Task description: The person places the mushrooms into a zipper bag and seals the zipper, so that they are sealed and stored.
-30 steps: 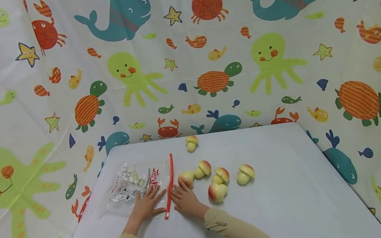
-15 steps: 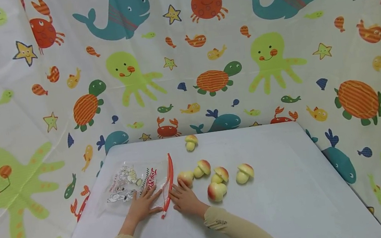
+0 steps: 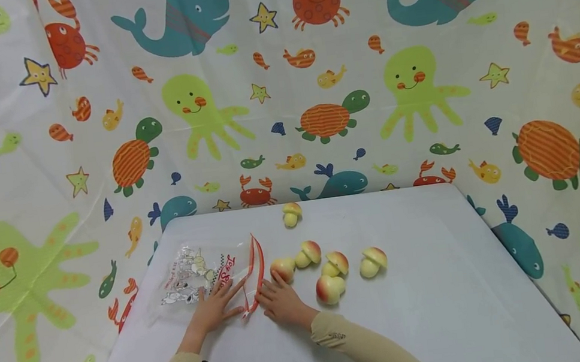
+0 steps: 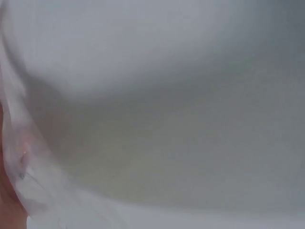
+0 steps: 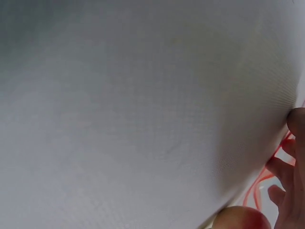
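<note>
A clear plastic zip bag [image 3: 180,282] with cartoon dogs and red lettering lies flat on the white table. Its red zip edge [image 3: 260,263] has parted into two strips with a gap between them. My left hand [image 3: 212,312] rests on the bag's film, fingers spread toward the zip. In the left wrist view only a sliver of that hand [image 4: 10,210] shows beside wrinkled film. On the outer red strip, the fingertips of my right hand [image 3: 286,306] press down, close to a toy mushroom [image 3: 283,270] with a red and yellow cap.
Several more toy mushrooms stand or lie to the right of the bag: one [image 3: 331,289] by the right forearm, another [image 3: 373,262] farthest right, and one [image 3: 291,214] at the table's back edge. A sea-animal curtain [image 3: 280,97] hangs behind the table.
The red zip strips have come apart into a wider gap. My left hand has slid slightly left with the film; the right hand has hardly moved.
</note>
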`<state>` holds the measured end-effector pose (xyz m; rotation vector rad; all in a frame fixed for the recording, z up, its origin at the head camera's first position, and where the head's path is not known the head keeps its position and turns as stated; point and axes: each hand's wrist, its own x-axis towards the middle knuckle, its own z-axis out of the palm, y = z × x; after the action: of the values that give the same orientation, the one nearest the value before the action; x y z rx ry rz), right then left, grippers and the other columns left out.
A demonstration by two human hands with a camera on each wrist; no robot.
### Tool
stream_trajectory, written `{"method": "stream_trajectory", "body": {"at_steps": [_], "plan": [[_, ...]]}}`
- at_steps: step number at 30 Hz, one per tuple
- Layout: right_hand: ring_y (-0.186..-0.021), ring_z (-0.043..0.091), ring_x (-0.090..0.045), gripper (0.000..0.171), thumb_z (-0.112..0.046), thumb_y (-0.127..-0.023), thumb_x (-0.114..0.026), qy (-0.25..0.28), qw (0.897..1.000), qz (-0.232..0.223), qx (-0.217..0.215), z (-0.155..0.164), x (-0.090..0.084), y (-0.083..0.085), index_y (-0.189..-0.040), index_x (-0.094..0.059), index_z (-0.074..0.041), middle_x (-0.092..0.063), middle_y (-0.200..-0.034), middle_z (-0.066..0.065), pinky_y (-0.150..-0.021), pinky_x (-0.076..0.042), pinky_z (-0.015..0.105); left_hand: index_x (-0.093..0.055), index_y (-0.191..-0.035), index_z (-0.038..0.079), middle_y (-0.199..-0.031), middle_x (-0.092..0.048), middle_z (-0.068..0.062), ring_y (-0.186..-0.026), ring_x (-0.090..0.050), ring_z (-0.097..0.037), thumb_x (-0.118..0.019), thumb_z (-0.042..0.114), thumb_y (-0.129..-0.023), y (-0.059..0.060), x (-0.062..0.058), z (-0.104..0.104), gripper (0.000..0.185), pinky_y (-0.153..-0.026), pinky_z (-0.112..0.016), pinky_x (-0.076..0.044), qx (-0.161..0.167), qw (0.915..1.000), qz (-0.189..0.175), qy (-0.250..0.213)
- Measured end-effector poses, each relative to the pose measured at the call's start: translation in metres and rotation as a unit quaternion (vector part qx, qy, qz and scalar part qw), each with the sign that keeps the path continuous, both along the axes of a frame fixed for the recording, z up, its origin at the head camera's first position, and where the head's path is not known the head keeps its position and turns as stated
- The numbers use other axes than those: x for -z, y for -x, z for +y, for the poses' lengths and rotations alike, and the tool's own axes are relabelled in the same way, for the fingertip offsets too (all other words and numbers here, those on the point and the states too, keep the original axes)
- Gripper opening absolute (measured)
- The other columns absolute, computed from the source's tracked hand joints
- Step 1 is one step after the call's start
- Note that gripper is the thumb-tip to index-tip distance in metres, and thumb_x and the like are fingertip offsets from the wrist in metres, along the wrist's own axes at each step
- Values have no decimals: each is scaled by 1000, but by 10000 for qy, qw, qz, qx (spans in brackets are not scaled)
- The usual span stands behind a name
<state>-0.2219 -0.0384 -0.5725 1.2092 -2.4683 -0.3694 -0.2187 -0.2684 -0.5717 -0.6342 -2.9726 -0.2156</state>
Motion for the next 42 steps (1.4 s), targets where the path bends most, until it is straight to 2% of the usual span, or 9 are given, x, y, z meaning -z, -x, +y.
{"method": "stream_trajectory", "body": {"at_steps": [10,16,20,23,27,34,38,41,42], "plan": [[-128,12,-38,40,-45,-87,-45,-135,9999,-41,43,-1,2,1,-124,-49,-33,-49,-131,-11,-105,-26,40,-47,-127,31,-130,-48,-17,-117,-41,-48,-63,53,-65,7,-6,7,68,-84,-77,-21,385,9985,253,284],[-131,13,-33,41,-46,-89,-41,-245,9996,-69,129,-1,7,0,-128,-45,-34,-44,-135,-11,-107,-24,41,-53,-123,25,-134,-45,-13,-118,-42,-46,-66,56,-55,11,-5,11,76,-87,-75,-22,709,9920,855,602],[-131,12,-34,41,-47,-89,-41,-237,9996,34,140,-1,8,0,-128,-45,-35,-44,-135,-12,-107,-25,40,-55,-120,22,-135,-45,-4,-122,-41,-40,-63,63,-50,17,-8,12,82,-88,-71,-27,1065,9771,1411,1185],[-131,12,-34,41,-47,-88,-41,-253,9996,58,126,-1,8,0,-127,-46,-35,-44,-135,-12,-106,-25,40,-57,-119,20,-134,-47,-1,-122,-42,-34,-61,66,-50,23,-11,12,83,-88,-69,-30,1426,9655,1642,1432],[-130,12,-34,42,-47,-88,-42,-277,9996,44,97,0,7,1,-127,-46,-35,-45,-135,-12,-106,-25,40,-56,-120,16,-134,-47,-1,-124,-41,-31,-62,65,-53,27,-14,11,83,-92,-65,-30,1763,9629,1492,1398],[-131,12,-34,42,-48,-87,-42,-283,9995,-18,107,0,8,1,-127,-45,-36,-44,-135,-13,-106,-24,40,-52,-125,14,-133,-48,-1,-127,-38,-26,-60,63,-58,29,-23,16,84,-99,-55,-30,2142,9512,1279,1816],[-130,13,-35,42,-48,-88,-41,-305,9995,-33,108,1,7,2,-129,-44,-35,-44,-135,-13,-107,-24,40,-59,-116,14,-123,-58,-1,-126,-40,-23,-59,61,-60,31,-28,21,73,-103,-49,-29,2435,9381,1284,2100],[-129,13,-37,42,-48,-88,-41,-301,9995,-9,102,2,6,2,-128,-44,-36,-45,-135,-13,-107,-25,40,-62,-105,17,-111,-64,2,-122,-46,-21,-59,60,-60,32,-30,23,63,-103,-45,-31,2709,9242,1445,2271],[-129,13,-37,42,-48,-88,-41,-307,9995,-6,106,2,5,3,-128,-44,-36,-45,-134,-13,-107,-25,40,-62,-103,18,-108,-65,3,-119,-48,-20,-59,59,-60,33,-30,23,60,-102,-45,-32,2762,9228,1450,2259]]}}
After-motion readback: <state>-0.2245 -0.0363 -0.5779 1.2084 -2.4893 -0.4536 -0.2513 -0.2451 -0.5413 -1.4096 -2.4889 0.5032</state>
